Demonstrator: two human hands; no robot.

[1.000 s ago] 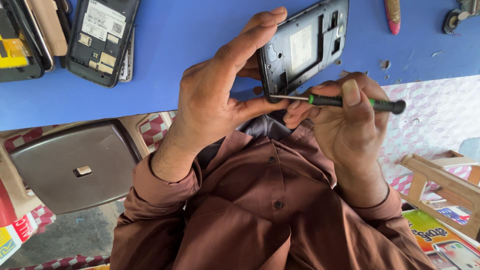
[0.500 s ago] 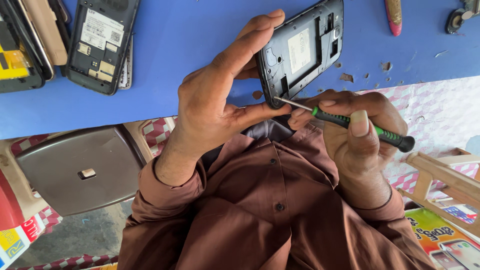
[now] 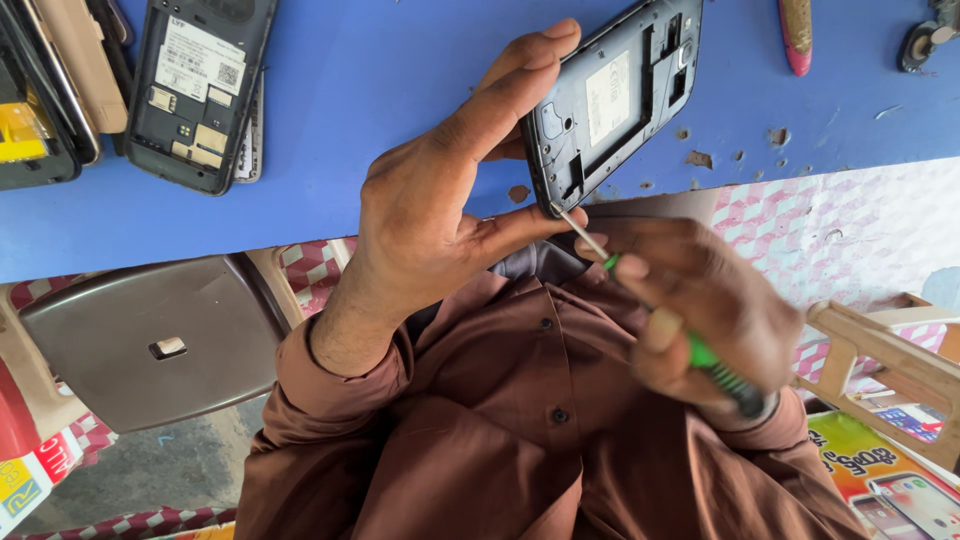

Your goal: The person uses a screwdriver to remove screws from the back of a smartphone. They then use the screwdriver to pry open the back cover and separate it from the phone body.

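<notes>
Left hand point(image 3: 440, 210) is up with the wrist bent, index finger stretched long across the top and thumb pressing from below, pinching the phone body it grips. Right hand point(image 3: 700, 310) is curled into a loose fist around a tool, slightly blurred. Both forearms in brown sleeves, elbows tucked low.

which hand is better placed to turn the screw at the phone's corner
Right. The right hand already holds the green screwdriver, its tip at the open phone's lower corner. The left hand is taken up gripping the phone's edges.
</notes>
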